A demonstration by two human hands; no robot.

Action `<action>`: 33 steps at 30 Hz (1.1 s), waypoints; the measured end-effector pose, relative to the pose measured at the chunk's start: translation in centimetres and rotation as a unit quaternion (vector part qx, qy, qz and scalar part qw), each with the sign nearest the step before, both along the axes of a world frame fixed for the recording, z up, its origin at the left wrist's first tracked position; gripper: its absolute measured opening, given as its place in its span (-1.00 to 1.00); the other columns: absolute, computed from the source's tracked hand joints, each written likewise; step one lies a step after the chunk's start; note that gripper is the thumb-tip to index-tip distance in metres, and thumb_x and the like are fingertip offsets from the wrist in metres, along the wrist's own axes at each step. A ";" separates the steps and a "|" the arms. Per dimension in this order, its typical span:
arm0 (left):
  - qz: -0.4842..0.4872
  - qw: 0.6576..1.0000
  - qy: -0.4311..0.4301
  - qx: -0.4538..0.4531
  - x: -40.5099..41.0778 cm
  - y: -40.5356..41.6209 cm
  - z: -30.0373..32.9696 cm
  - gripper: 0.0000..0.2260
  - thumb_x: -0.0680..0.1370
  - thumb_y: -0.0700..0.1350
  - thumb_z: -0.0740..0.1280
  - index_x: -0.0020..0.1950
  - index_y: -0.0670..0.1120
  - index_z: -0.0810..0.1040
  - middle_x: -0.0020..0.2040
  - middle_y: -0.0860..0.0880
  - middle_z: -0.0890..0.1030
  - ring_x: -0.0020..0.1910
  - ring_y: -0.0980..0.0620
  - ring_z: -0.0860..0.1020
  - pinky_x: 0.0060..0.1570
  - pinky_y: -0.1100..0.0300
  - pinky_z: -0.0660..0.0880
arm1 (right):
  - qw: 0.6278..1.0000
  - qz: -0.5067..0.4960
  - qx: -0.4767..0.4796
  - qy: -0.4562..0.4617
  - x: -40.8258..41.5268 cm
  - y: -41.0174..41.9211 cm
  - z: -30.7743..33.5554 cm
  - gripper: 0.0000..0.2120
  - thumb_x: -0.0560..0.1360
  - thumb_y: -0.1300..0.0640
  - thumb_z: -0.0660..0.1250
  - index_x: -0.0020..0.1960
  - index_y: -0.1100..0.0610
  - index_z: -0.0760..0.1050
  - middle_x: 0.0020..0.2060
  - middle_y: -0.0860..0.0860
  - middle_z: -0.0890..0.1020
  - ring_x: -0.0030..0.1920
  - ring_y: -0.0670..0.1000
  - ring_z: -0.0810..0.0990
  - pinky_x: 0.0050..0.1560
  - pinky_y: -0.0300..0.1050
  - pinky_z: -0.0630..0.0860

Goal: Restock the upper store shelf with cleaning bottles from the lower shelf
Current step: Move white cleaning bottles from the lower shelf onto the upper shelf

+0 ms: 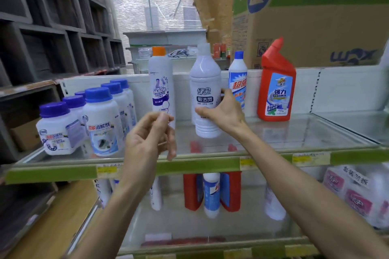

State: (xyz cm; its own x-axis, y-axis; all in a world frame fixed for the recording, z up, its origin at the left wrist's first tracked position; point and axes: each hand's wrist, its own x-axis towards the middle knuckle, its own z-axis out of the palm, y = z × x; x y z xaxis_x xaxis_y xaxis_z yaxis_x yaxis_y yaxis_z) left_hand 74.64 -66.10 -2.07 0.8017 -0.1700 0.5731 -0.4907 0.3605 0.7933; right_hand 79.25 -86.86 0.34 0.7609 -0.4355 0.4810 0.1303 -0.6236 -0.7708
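Note:
My right hand (224,111) grips a white bottle with a white cap (205,82), which stands upright on the glass upper shelf (294,132). Left of it stands a tall white bottle with an orange cap (161,82). My left hand (150,139) hovers in front of that bottle with its fingers curled and apart, holding nothing. To the right stand a white bottle with a blue cap (237,78) and a red angled-neck bottle (276,88). On the lower shelf stand red bottles (190,191), a blue-and-white bottle (211,195) and white bottles (156,195).
Several white jars with blue lids (99,120) crowd the upper shelf's left end. A large cardboard box (315,17) sits above the shelf's back wall. Pink-labelled packs (355,193) lie at the lower right. Dark cubby shelving (52,27) lines the left. The shelf's right part is bare glass.

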 end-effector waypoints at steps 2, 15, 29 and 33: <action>0.006 1.000 0.004 0.015 -0.1 0.1 -0.7 -0.84 0.60 -0.01 0.32 -0.13 -0.03 0.59 -0.43 -0.05 0.47 -0.55 -0.06 0.39 -0.50 0.22 0.40 | 1.000 -0.003 0.002 0.012 0.9 0.1 -0.6 -0.33 0.22 -0.16 0.58 0.21 0.02 0.40 0.09 -0.06 0.65 0.13 0.07 0.63 0.18 0.10 0.53; -0.017 0.998 -0.002 0.055 -0.7 1.0 -2.7 -0.81 0.54 -0.05 0.28 -0.15 -0.15 0.56 -0.47 -0.13 0.44 -0.53 -0.07 0.36 -0.51 0.18 0.38 | 0.999 0.011 -0.005 0.053 2.0 0.0 -0.9 -0.24 0.23 -0.25 0.52 0.28 0.06 0.35 0.20 -0.02 0.62 0.19 0.09 0.60 0.22 0.15 0.53; -0.049 0.973 0.065 0.218 -1.7 -1.5 -14.4 -0.82 0.62 -0.16 0.27 -0.14 -0.20 0.54 -0.47 -0.12 0.48 -0.52 -0.06 0.42 -0.47 0.06 0.34 | 0.978 0.012 -0.130 -0.161 -14.7 -1.2 -17.6 -0.81 0.59 0.12 0.32 -0.12 0.19 0.61 -0.27 -0.02 0.65 -0.29 -0.07 0.59 -0.26 -0.11 0.54; -0.053 0.965 0.085 0.242 -2.1 -2.5 -15.8 -0.81 0.63 -0.17 0.28 -0.14 -0.23 0.54 -0.45 -0.14 0.49 -0.49 -0.07 0.43 -0.45 0.05 0.36 | 0.980 -0.096 -0.165 -0.054 -14.0 -6.3 -22.0 -0.81 0.57 0.06 0.32 -0.11 0.16 0.63 -0.21 0.03 0.66 -0.17 -0.01 0.58 -0.15 0.02 0.56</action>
